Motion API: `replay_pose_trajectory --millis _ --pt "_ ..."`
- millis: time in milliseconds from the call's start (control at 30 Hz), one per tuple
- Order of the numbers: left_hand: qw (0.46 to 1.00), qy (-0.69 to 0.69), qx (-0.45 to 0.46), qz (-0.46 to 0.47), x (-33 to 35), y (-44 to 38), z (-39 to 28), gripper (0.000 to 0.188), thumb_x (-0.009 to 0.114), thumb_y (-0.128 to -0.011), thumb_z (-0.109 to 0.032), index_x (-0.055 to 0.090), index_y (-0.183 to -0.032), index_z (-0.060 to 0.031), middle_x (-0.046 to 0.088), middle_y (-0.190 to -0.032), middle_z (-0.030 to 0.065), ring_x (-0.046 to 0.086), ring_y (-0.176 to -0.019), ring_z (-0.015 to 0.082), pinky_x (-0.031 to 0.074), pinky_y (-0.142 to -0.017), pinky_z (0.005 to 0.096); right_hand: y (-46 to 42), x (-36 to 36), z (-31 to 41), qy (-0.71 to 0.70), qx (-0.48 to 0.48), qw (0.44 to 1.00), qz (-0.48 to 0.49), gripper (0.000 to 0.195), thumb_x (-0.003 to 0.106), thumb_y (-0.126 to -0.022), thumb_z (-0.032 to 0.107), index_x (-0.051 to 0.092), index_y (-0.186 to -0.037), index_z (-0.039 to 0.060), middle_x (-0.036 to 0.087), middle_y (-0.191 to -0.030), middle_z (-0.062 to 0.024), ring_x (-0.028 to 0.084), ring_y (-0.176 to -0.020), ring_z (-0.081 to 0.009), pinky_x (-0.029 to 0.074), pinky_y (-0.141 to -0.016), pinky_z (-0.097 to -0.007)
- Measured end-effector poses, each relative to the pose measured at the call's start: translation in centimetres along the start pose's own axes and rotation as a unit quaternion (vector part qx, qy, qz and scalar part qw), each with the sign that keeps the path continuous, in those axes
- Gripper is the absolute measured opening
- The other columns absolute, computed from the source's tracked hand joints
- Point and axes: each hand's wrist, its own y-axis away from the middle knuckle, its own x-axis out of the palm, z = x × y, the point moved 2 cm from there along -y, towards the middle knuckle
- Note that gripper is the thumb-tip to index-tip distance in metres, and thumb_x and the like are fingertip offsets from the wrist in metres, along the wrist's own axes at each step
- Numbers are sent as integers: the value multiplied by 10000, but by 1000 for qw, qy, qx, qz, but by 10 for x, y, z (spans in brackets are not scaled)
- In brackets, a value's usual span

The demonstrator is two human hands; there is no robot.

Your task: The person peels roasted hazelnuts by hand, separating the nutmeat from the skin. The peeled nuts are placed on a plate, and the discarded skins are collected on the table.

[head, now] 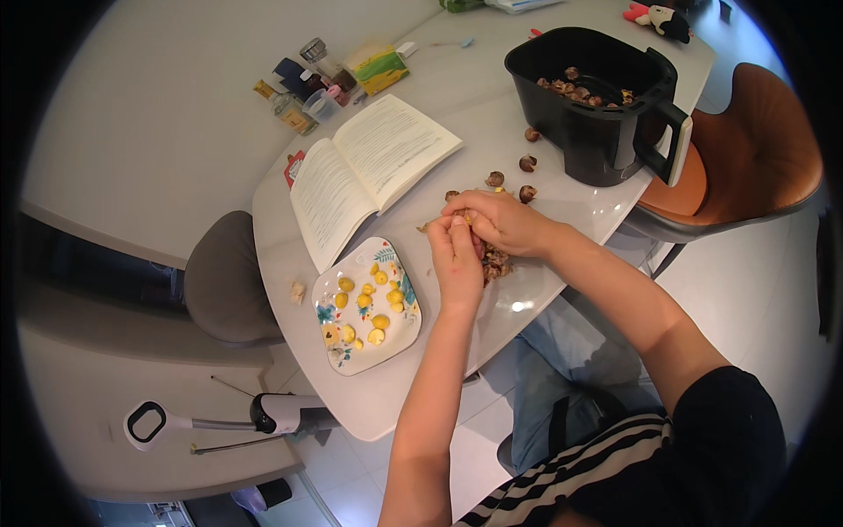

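Note:
My left hand (456, 267) and my right hand (510, 221) meet over the near edge of the table. Pinched between their fingertips is a small chestnut (468, 219), its yellow flesh just showing; the fingers hide most of it. Beneath and beside the hands lies a heap of brown shell pieces (497, 265). Several unpeeled chestnuts (527, 163) are scattered beyond my right hand. To the left, a square flowered plate (403, 339) holds several peeled yellow chestnuts (380, 321), some whole and some in pieces.
A black air fryer basket (593, 141) with brown chestnuts inside stands at the right, its handle (678, 148) past the table edge. An open book (388, 151) lies beyond the plate. Bottles (290, 112) and a tissue pack (380, 69) line the wall. Chairs (227, 283) flank the table.

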Motion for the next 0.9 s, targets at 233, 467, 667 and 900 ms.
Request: replay_pose_trajectory --millis 233,467,667,900 --pt "1000 21 1 7 0 0 3 196 396 -1005 -248 422 -969 -57 443 -722 19 412 -615 95 387 -554 244 0 1 1 -42 29 999 -3 205 463 -897 104 569 -1050 17 635 -915 -156 631 -781 -270 505 -723 -337" --pt "997 76 -27 15 2 -1 -4 202 367 -998 -247 420 -971 -54 439 -723 26 406 -606 109 382 -567 252 0 2 0 -114 47 992 -1 200 390 -916 21 520 -1066 -1 621 -760 -106 614 -607 -141 513 -579 -280" --pt "976 191 -81 61 -1 -8 -14 213 369 -986 -255 441 -890 -79 412 -674 0 384 -583 104 352 -552 244 -1 4 6 -131 83 988 -19 183 384 -938 41 487 -1082 -4 617 -745 -105 613 -611 -143 508 -579 -272" --pt "976 188 -106 -37 -6 -8 -21 271 430 -992 -314 428 -821 -104 372 -635 -16 349 -560 88 317 -522 243 -2 3 -13 45 -38 993 -103 112 484 -929 93 553 -965 12 613 -858 -112 619 -791 -221 488 -704 -331"
